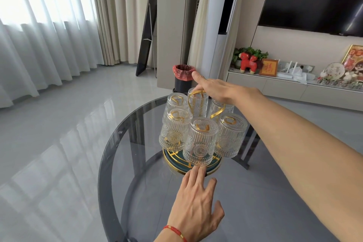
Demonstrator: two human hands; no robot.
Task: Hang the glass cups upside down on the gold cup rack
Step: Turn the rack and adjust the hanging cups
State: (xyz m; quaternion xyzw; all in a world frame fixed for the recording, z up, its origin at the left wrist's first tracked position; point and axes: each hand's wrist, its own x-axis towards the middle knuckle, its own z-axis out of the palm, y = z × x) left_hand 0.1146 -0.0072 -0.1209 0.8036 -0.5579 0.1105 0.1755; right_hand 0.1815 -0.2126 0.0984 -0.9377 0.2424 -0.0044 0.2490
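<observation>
The gold cup rack (196, 96) stands on a round smoked-glass table (121, 143), with a gold-rimmed dark green base (172, 158). Several ribbed glass cups hang upside down on its arms, the nearest one (200, 143) at the front. My right hand (214, 89) reaches over from the right and rests on the rack's top handle loop, index finger stretched out. My left hand (196, 200), a red cord at its wrist, lies flat with fingers apart, fingertips touching the base rim under the front cup.
A black bin with a red liner (182, 78) stands on the grey tiled floor behind the table. A low white cabinet (284, 84) with ornaments runs along the right wall under a dark screen. Curtains cover the left side.
</observation>
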